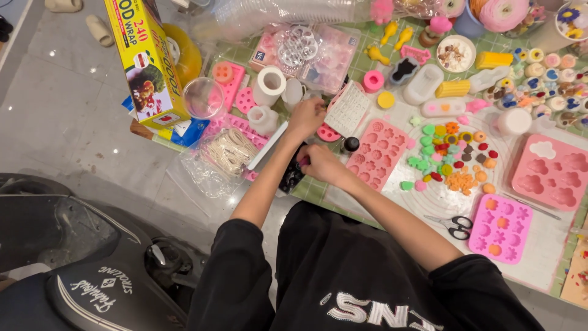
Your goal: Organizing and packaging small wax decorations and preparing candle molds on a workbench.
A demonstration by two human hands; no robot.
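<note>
While my left hand (306, 116) grabs something I cannot see at twelve o'clock, my right hand (318, 162) pinches a pink bit (304, 161) low over the bench (539, 245), so it stays steady.

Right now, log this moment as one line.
left hand: reaching among pink moulds | right hand: on dark mould | table: scissors nearby

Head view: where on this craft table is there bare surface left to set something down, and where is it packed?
Bare mat shows beside the scissors, between the long pink mould and the magenta flower mould, below the heap of small coloured pieces. The far edge and right corner are packed. Around the left hand and right hand, moulds and bags crowd close.
</note>
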